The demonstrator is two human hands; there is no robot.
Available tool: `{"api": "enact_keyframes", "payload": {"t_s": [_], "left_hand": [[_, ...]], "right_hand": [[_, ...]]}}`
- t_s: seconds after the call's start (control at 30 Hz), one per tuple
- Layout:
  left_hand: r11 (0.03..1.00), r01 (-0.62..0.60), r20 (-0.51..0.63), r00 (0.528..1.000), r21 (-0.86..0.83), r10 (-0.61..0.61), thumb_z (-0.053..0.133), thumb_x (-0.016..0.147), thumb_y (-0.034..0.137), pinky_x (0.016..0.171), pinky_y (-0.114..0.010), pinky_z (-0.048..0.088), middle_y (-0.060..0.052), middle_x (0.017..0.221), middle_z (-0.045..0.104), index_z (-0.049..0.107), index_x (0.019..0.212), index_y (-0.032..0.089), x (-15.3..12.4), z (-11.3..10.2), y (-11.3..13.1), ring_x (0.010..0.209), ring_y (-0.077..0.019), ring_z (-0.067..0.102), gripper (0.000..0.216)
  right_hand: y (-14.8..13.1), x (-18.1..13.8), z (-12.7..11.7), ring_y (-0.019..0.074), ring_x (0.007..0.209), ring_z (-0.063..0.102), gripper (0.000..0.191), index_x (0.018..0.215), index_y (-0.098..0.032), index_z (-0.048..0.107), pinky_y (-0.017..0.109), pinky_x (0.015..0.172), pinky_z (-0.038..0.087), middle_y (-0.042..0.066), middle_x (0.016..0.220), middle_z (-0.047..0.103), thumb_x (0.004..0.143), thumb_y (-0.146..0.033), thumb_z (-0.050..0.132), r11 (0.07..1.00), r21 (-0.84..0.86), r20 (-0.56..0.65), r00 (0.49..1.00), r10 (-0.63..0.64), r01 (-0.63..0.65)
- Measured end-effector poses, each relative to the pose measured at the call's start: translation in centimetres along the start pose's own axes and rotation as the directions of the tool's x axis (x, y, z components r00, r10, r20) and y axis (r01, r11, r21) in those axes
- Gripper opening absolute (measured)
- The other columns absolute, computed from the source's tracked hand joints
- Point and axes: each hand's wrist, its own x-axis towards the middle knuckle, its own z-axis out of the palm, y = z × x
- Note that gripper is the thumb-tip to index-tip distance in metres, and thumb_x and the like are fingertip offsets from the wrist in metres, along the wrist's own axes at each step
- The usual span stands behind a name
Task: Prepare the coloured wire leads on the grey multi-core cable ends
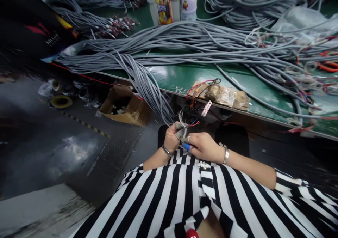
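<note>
My left hand (173, 138) is closed round the end of a grey cable (182, 127), just below the bench edge and close to my body. Thin coloured wires (191, 122) fan out of the cable's stripped end above my fingers. My right hand (202, 147) is closed beside it, pinching a small blue-handled tool (186, 147) against the cable end. Both wrists wear bracelets. The cable runs up into a thick grey bundle (148, 86) that hangs over the bench edge.
A green workbench (179, 77) carries heaps of grey cables (211, 40), a brown taped block with wires (224, 95) and bottles (188, 1) at the back. An open cardboard box (124, 105) and tape rolls (61, 101) lie on the dark floor to the left.
</note>
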Motion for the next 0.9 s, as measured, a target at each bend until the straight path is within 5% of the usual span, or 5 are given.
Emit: {"api": "enact_keyframes", "payload": {"t_s": [0.27,0.5,0.63,0.77,0.9], "left_hand": [[0.996,-0.088,-0.061,0.994,-0.016,0.087,0.085,0.06,0.03,0.071,-0.023,0.051,0.001,0.076,0.066,0.068,0.077,0.019,0.6,-0.5,-0.7,0.074,-0.0121,0.06,0.026],[0.956,-0.182,0.045,0.983,0.228,0.177,0.076,0.071,0.025,0.074,-0.023,0.048,-0.001,0.08,0.065,0.071,0.082,0.018,0.3,-0.4,0.7,0.075,-0.0119,0.058,0.014],[0.962,-0.178,-0.021,0.982,0.207,0.187,0.076,0.072,0.028,0.072,-0.021,0.047,-0.001,0.08,0.064,0.07,0.082,0.017,0.2,-0.3,0.7,0.075,-0.0106,0.058,0.016],[0.996,0.032,-0.113,0.993,-0.088,-0.042,0.081,0.065,0.035,0.049,-0.017,0.037,0.004,0.059,0.058,0.065,0.083,0.015,0.1,0.4,0.3,0.049,-0.005,0.045,0.031],[0.929,0.207,-0.004,0.976,-0.308,-0.218,0.081,0.064,0.037,0.04,-0.015,0.025,0.003,0.054,0.054,0.063,0.079,0.013,0.7,0.4,1.2,0.044,-0.0041,0.04,0.033]], "right_hand": [[1.9,-1.3,-1.1,0.0124,0.054,0.04,0.041,0.063,-0.02,0.047,0.026,0.054,0.031,0.0,0.057,0.046,0.091,-0.049,0.042,0.911,0.219,-0.276,0.873,0.402,-0.35],[0.8,1.2,-1.0,0.0136,0.057,0.048,0.026,0.071,-0.019,0.054,0.025,0.054,0.029,0.003,0.066,0.058,0.083,-0.042,0.057,0.908,0.01,-0.064,0.906,0.418,-0.419],[0.4,1.7,-0.3,0.0122,0.057,0.045,0.018,0.066,-0.019,0.049,0.025,0.056,0.028,0.002,0.064,0.056,0.083,-0.022,0.051,0.948,-0.063,-0.014,0.95,0.313,-0.313],[0.5,1.6,-0.1,0.0119,0.057,0.043,0.017,0.068,-0.018,0.051,0.025,0.056,0.029,0.002,0.064,0.056,0.084,-0.021,0.05,0.993,-0.06,0.081,0.991,0.103,-0.098],[0.4,0.9,-0.3,0.0109,0.055,0.043,0.022,0.066,-0.018,0.05,0.024,0.055,0.031,0.001,0.062,0.055,0.087,-0.025,0.049,0.996,0.025,0.117,0.989,-0.086,0.083]]}}
